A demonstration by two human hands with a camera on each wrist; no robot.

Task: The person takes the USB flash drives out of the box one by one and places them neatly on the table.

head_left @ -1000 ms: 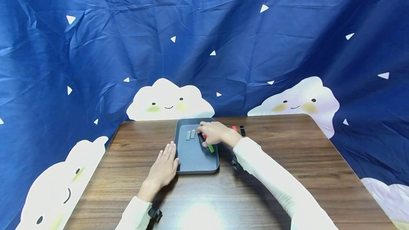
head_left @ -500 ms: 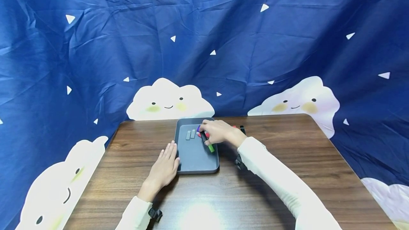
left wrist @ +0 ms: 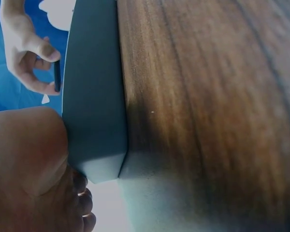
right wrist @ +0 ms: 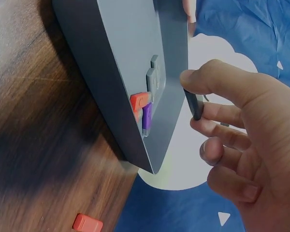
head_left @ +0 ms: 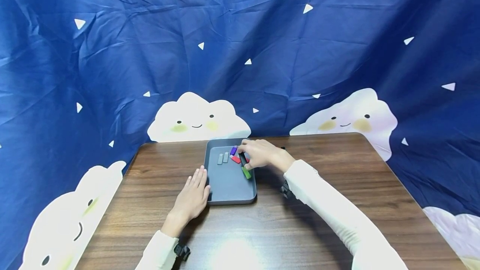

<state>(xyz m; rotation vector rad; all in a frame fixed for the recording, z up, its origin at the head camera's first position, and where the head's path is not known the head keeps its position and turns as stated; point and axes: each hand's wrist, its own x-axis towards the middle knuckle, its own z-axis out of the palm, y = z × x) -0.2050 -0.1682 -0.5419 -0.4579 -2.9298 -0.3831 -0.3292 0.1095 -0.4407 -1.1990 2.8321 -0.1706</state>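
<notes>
My right hand (head_left: 258,153) pinches a black USB stick (right wrist: 194,104) between thumb and fingers, above the right part of a grey tray (head_left: 229,201). In the tray lie two grey USB sticks (head_left: 223,158), a purple one (head_left: 233,151) and a red one (head_left: 236,159). Red also shows beside the fingers, partly hidden. A green stick (head_left: 246,173) shows just below the held one in the head view. My left hand (head_left: 193,195) lies with straight fingers along the tray's left wall (left wrist: 94,96).
On the wooden table (head_left: 157,166), right of the tray, is another red stick (right wrist: 87,223), hidden behind my right arm in the head view. The tip of a black thing (head_left: 283,148) peeks out past that wrist. A blue cloth (head_left: 240,53) hangs behind the table.
My right hand has shifted to the right and slightly away with the black USB stick, uncovering the purple and red sticks in the tray. The left hand stays in place.
</notes>
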